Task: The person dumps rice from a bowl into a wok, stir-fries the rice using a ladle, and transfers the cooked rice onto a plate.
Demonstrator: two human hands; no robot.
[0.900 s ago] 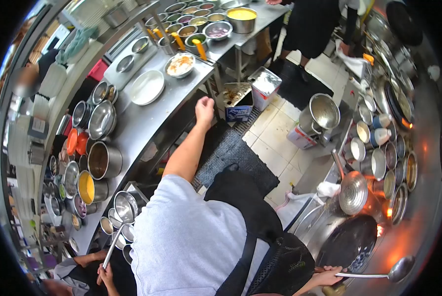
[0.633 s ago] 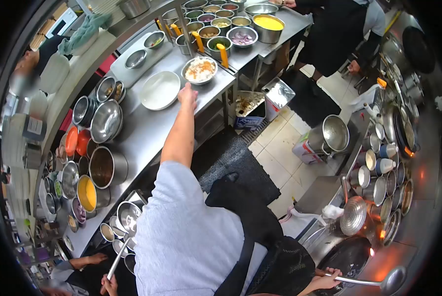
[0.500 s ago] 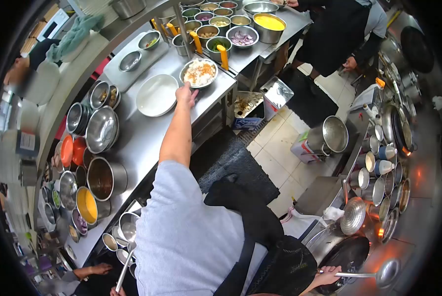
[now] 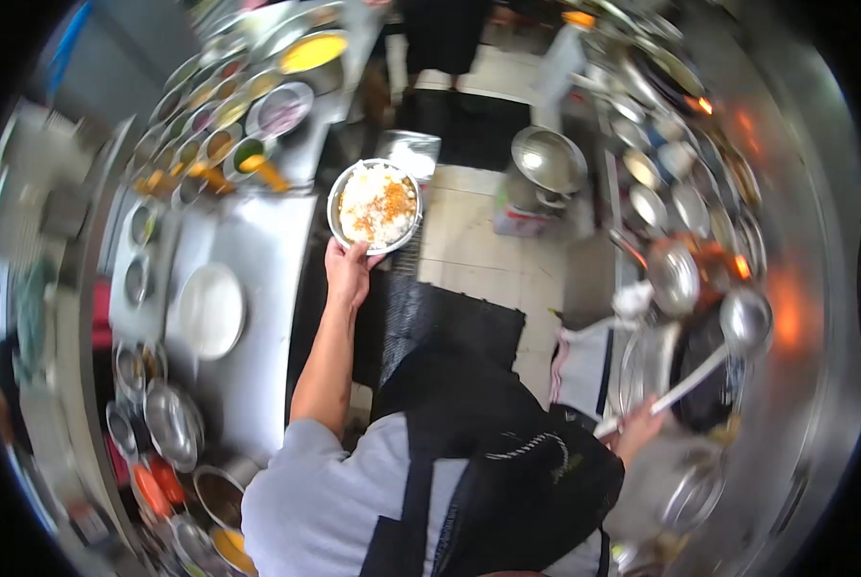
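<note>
Left fingers (image 4: 356, 251) gripping a filled bowl (image 4: 334, 213), right fingers (image 4: 644, 421) around a ladle (image 4: 692, 381), steel counter (image 4: 265, 313) alongside, tiled kitchen floor (image 4: 464, 226).

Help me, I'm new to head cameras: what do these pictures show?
No robot here, only a person at work, seen through a camera worn on their head, looking forward and down. The bare left hand holds a round silver metal bowl of white, orange-topped food, clear of the flat silver metal counter. The bare right hand holds a long silver metal ladle near a round black wok. On the counter lie a round white plate and several silver metal bowls.
</note>
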